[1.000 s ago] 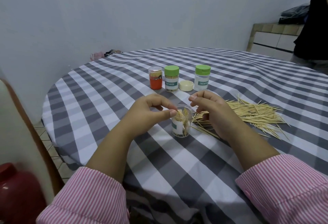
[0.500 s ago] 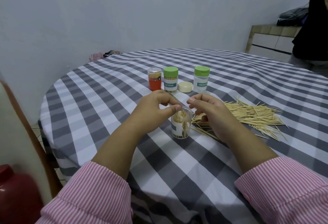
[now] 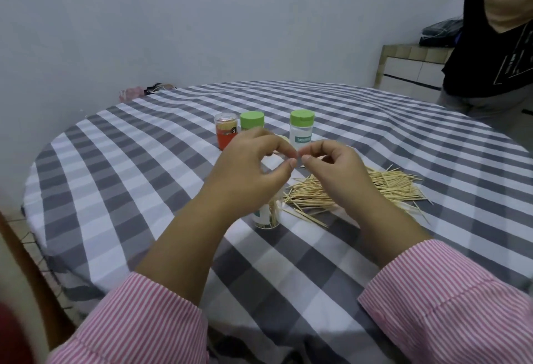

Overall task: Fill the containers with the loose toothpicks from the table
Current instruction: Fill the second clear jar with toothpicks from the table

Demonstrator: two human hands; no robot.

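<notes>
Hovering hands, open jar straight below

Head view: left hand [image 3: 253,170] and right hand [image 3: 334,170] meet fingertip to fingertip, fingers curled; whether they pinch a toothpick I cannot tell. Beneath the left hand stands the clear container [image 3: 266,215], upright, partly filled. Loose toothpicks [image 3: 360,190] lie flat on the table [image 3: 144,161], nearer the right hand

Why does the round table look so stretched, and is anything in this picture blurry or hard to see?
Head view: the wide-angle lens bows the checked table, curving its stripes. Light is soft and even, with faint shadows and no glare. The left hand hides most of the open container. The bottom-left corner is a red blur. The toothpick pile looks fairly sharp.
</notes>
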